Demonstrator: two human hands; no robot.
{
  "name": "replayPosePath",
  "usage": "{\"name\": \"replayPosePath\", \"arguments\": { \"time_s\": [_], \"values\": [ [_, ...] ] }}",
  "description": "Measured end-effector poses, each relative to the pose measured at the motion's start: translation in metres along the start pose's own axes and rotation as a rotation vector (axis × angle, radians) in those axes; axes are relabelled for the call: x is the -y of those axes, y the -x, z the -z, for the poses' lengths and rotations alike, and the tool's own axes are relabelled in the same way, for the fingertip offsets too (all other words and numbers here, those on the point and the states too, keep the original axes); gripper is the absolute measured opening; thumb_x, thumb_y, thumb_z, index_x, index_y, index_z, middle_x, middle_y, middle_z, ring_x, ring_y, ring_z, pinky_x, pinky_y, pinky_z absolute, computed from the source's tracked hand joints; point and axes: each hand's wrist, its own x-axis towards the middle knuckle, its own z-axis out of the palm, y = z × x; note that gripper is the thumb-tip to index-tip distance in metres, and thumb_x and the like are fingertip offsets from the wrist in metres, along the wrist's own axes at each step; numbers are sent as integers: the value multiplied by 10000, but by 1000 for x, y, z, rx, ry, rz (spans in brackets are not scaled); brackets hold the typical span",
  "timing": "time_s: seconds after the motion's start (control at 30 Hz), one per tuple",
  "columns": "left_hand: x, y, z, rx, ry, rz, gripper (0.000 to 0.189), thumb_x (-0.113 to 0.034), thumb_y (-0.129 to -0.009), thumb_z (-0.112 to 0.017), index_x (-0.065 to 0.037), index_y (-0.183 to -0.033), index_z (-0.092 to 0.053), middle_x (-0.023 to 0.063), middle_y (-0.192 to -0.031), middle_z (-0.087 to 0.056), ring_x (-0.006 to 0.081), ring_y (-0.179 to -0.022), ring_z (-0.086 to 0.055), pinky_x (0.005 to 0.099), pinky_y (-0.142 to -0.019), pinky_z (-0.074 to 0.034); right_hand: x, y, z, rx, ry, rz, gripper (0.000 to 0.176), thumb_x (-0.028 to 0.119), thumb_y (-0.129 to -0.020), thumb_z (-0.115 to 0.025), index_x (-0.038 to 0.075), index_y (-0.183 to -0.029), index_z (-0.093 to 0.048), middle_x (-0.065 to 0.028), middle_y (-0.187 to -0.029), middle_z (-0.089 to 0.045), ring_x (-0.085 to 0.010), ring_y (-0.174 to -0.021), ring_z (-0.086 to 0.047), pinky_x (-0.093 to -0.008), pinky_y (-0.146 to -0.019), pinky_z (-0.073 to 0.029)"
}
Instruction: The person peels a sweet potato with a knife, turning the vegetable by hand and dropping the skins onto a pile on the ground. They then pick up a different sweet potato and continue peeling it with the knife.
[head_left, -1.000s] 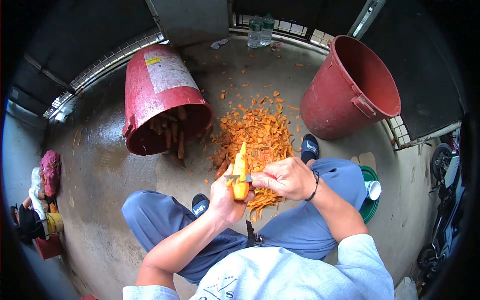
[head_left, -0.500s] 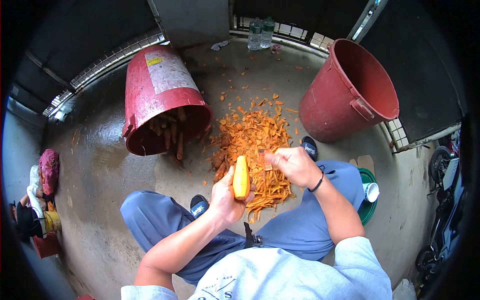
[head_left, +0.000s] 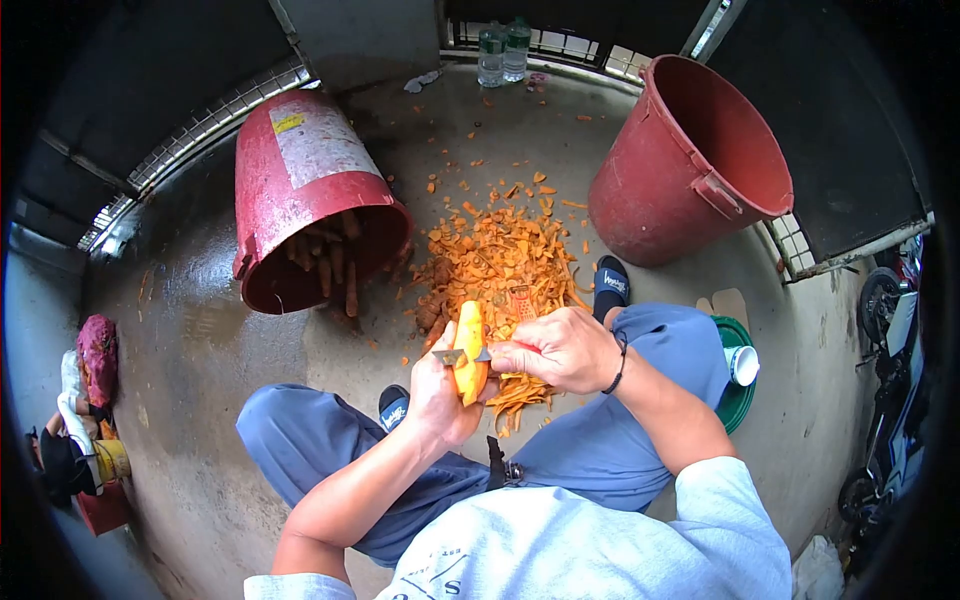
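Note:
A peeled, yellow-orange carrot (head_left: 470, 372) stands nearly upright in my left hand (head_left: 438, 398), with the fingers wrapped round its lower part. My right hand (head_left: 570, 350) is closed on the red handle of a peeling knife (head_left: 447, 356). The grey blade lies crosswise at the carrot's middle and shows on both sides of it. Carrot material hides the blade's centre. Beneath both hands, a heap of orange peelings and offcuts (head_left: 500, 250) covers the floor between my feet. A small orange-red printed piece (head_left: 521, 302) sits in the heap beside my right hand.
At the left, a tipped red bin (head_left: 330, 165) holds unpeeled carrots (head_left: 338, 262). A second red bin (head_left: 640, 190) leans at the right. Water bottles (head_left: 503, 55) stand by the back wall. A white cup (head_left: 742, 365) rests on a green lid (head_left: 735, 405) beside my right knee.
My right hand has moved left and down, bringing the blade from beside the carrot onto it. My left hand has shifted slightly left with the carrot. The whole view has shifted a little.

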Motion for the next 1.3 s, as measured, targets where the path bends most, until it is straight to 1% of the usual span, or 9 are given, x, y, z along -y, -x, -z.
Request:
{"name": "replayPosePath", "arguments": {
  "time_s": [0.33, 0.4, 0.53, 0.7, 0.8, 0.87, 0.93, 1.2, 1.3],
  "values": [
    [8, 12, -9, -45, -35, 16, 385, -457, -1072, -483, -94, -1143, -589, 76, -928, -556, 175, -785, -535, 263, -569, -390, -24, -3, 21, -218, 179, -8, 448, 453, -1003, -625, 76, -772, -698, -175, -719, -684, -365, -679, -690, -465, -575, -516],
    [6, 12, -11, -89, -26, -4, 382, -447, -1072, -487, -85, -1151, -581, 82, -937, -556, 179, -783, -532, 265, -567, -398, -29, -5, 25, -380, 121, -291, 462, 466, -1011, -606, 59, -828, -724, -192, -775, -706, -381, -722, -702, -464, -612, -536],
    [3, 2, -2, -165, 5, 22, 374, -440, -1073, -487, -84, -1142, -579, 84, -936, -552, 188, -783, -528, 269, -566, -401, -43, -6, 21, -221, 309, -531, 599, 572, -987, -585, 7, -840, -721, -250, -786, -692, -436, -793, -698, -509, -706, -540],
    [3, 1, 1, -172, 14, 24, 350, -421, -1072, -491, -91, -1146, -582, 89, -936, -550, 193, -779, -532, 277, -554, -387, -35, -6, 19, -200, 207, -497, 604, 567, -992, -585, 3, -806, -696, -250, -746, -668, -418, -743, -690, -491, -669, -524],
    [4, -1, 1, -205, 4, -1, 363, -432, -1076, -469, -96, -1131, -596, 83, -916, -579, 179, -754, -528, 281, -544, -362, -11, -2, 14, -55, -204, -225, 502, 482, -994, -641, 43, -752, -662, -187, -653, -613, -319, -600, -629, -405, -570, -467],
    [3, -4, 3, -196, -11, -23, 380, -442, -1078, -456, -94, -1119, -603, 79, -904, -597, 171, -738, -521, 281, -543, -352, 1, -1, 5, -23, -156, -49, 490, 468, -991, -651, 52, -732, -657, -174, -636, -607, -322, -578, -621, -418, -555, -458],
    [5, -4, 5, -188, -28, -32, 397, -452, -1080, -444, -93, -1108, -610, 74, -892, -616, 163, -723, -514, 281, -541, -342, 7, -2, 2, 40, -126, -69, 396, 417, -991, -671, 54, -847, -736, -147, -666, -645, -294, -590, -650, -392, -558, -473],
    [7, -2, 13, 4, -16, -36, 375, -456, -1087, -435, -116, -1116, -590, 58, -938, -646, 167, -765, -595, 295, -564, -393, 3, -1, 0, -100, 40, -19, 526, 522, -988, -626, 69, -724, -668, -162, -691, -663, -368, -646, -667, -464, -552, -488],
    [8, 4, -3, -145, -54, -88, 413, -429, -1087, -406, -67, -1150, -594, 81, -945, -611, 161, -738, -508, 274, -558, -350, 2, -2, 1, -144, 106, -22, 529, 519, -987, -627, 65, -718, -657, -158, -691, -663, -369, -656, -674, -466, -561, -501]
  ]
}}
